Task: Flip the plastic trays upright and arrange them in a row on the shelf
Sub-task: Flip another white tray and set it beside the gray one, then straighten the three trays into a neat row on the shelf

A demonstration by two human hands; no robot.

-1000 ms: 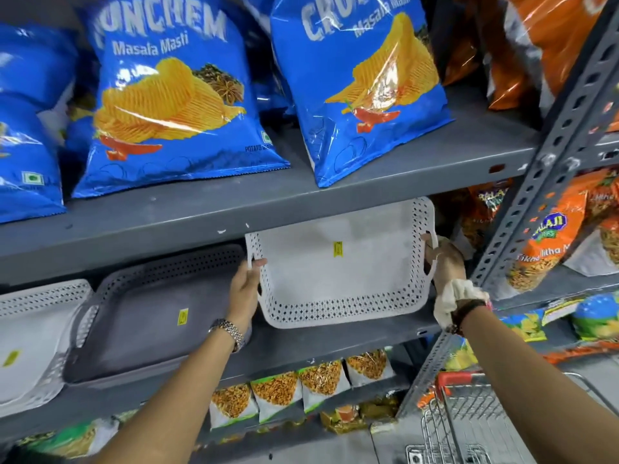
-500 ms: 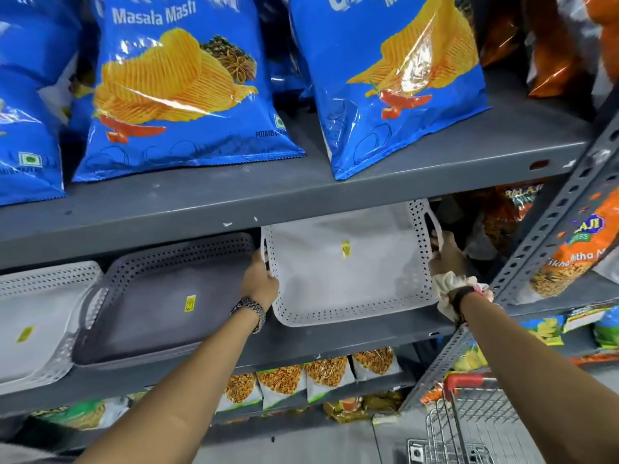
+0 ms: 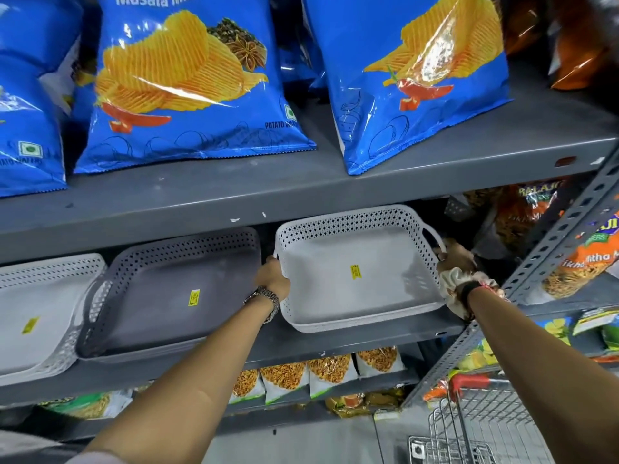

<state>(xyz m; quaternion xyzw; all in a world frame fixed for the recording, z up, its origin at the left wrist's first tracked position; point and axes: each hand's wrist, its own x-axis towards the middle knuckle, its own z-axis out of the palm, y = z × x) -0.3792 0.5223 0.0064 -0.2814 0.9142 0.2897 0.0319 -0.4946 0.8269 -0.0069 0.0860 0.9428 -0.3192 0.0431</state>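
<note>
1. Your left hand (image 3: 273, 277) is wrapped around the left handle of the white tray (image 3: 360, 269). A metal watch (image 3: 266, 298) sits on that wrist.
2. Your right hand (image 3: 455, 259) grips the loop handle on the tray's right side. A soft scrunchie (image 3: 450, 289) and a dark band are on that wrist.
3. The white tray sits open side up on the grey metal shelf (image 3: 335, 343), at the right end of the row.
4. Just beside it on the left is a grey tray (image 3: 160, 296), also open side up. Past that is another white tray (image 3: 37, 313), cut off by the picture's edge.
5. All three trays are plastic, with flat smooth bottoms, walls full of little holes, and a small yellow sticker inside.
6. The shelf above (image 3: 301, 185) hangs low over the trays. Big shiny blue chip bags (image 3: 187, 88) stand on it.
7. A grey post with holes (image 3: 549, 256) stands close by your right hand, with orange snack bags (image 3: 582, 262) behind it.
8. Small snack packs (image 3: 318, 373) line the shelf below. A wire cart (image 3: 479, 426) with a red handle is at the bottom right.
</note>
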